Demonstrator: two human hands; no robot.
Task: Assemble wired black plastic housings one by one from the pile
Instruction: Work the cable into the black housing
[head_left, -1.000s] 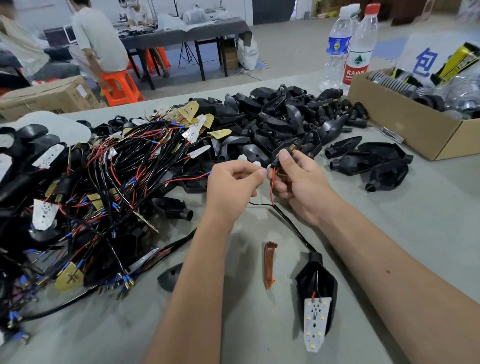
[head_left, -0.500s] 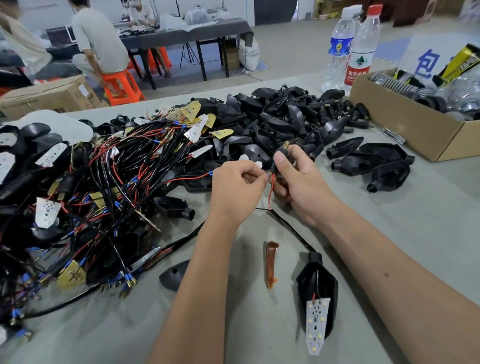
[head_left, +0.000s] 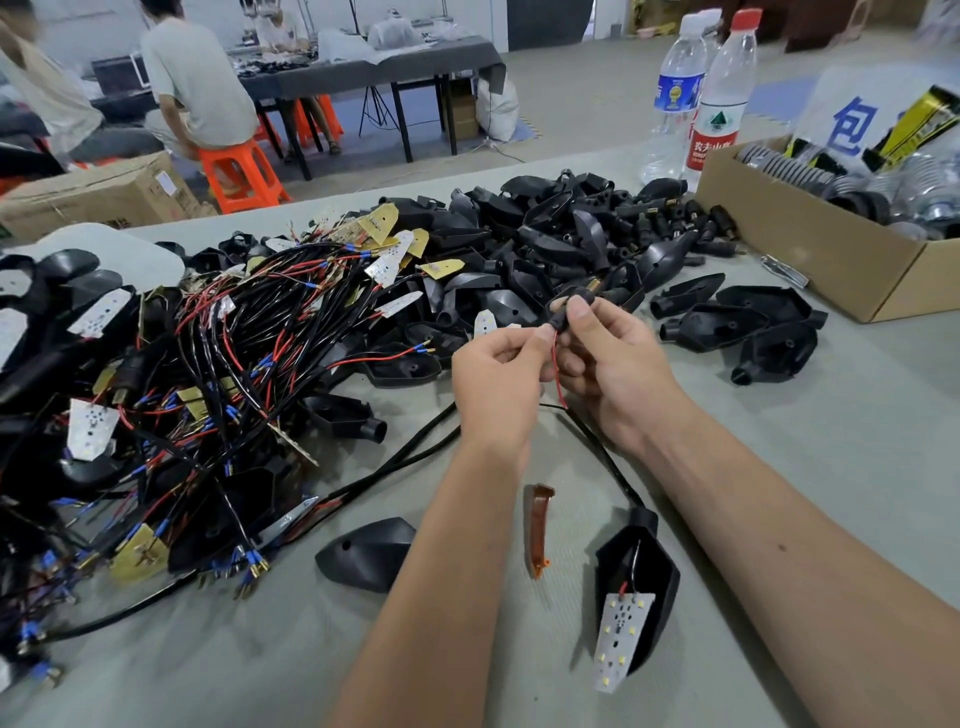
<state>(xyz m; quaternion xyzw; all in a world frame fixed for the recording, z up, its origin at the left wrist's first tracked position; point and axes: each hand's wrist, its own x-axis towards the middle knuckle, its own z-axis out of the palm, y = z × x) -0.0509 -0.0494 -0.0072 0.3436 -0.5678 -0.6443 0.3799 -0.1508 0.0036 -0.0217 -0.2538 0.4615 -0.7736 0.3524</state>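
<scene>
Both hands were raised over the grey table (head_left: 857, 457), close together. The right hand (head_left: 613, 364) pinched a small black connector (head_left: 563, 312) between thumb and fingers, and the left hand (head_left: 498, 374) pinched the red wire (head_left: 557, 374) just beside it. A black cable (head_left: 597, 452) ran from the hands down to an open black housing (head_left: 654, 571) lying near the right forearm, with a white LED board (head_left: 621, 639) resting in it. An orange lens (head_left: 539, 527) lay beside it. The pile of housings and wires (head_left: 322, 332) spread across the table beyond the hands.
</scene>
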